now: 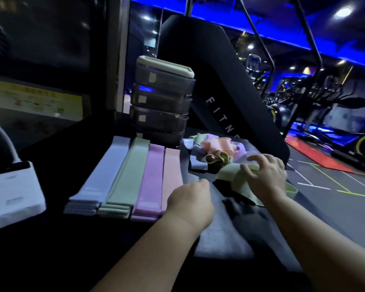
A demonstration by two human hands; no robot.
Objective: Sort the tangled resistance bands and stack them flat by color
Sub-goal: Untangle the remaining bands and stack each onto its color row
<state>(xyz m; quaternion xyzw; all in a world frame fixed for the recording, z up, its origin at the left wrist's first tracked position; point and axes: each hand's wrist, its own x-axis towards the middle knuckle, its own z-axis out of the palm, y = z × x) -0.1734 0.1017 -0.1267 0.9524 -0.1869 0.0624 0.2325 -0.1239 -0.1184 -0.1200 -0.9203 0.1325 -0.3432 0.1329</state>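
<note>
Four flat stacks of bands lie side by side on the black table: lavender [101, 175], pale green [126, 175], pink [151, 180] and peach [172, 171]. A tangled pile of bands [215, 148] in peach, lilac, green and grey sits behind them to the right. My right hand [266, 175] has arched fingers and thumb down on a loose pale green band [228, 172] in front of the pile. My left hand [190, 203] hovers by the near end of the peach stack. Its fingers are curled under, hiding what is in them.
A grey cloth [219, 237] covers the table under my hands. A smoky stacked drawer unit [162, 102] stands behind the stacks and a white device [11, 194] at the left. A black gym machine panel [219, 91] rises behind the pile. The table's right edge drops to the gym floor [335, 197].
</note>
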